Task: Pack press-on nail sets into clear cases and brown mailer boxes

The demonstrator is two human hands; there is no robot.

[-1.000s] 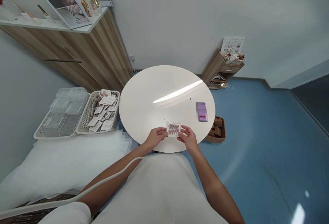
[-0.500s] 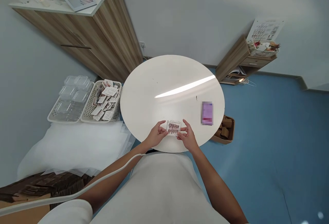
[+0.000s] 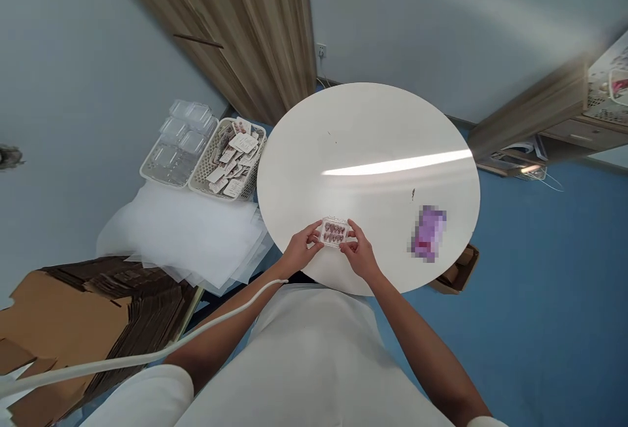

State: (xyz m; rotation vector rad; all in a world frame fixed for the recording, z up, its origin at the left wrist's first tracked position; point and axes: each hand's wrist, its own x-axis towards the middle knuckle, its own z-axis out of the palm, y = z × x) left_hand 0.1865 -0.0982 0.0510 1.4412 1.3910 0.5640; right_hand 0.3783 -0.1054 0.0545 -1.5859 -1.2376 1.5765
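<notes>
Between my two hands is a small clear plastic case (image 3: 334, 231) holding two rows of pinkish press-on nails. My left hand (image 3: 300, 248) grips its left edge, thumb at the lower corner and fingers along the side. On the opposite edge my right hand (image 3: 362, 252) pinches it the same way. The case is over the near edge of the round white table (image 3: 363, 126); whether it touches the tabletop I cannot tell. Its lid appears shut.
A pixelated purple rectangle (image 3: 428, 233) lies on the table's right. Left of the table stand a basket of cards (image 3: 196, 182) and a basket of clear boxes (image 3: 157, 182), beside white foam sheets (image 3: 186, 224) and flattened cardboard (image 3: 69, 322). A white cable (image 3: 216, 327) crosses my left arm.
The view has turned to the left, so the table and baskets appear shifted right. Both hands still hold the nail case, with little change in their grip.
</notes>
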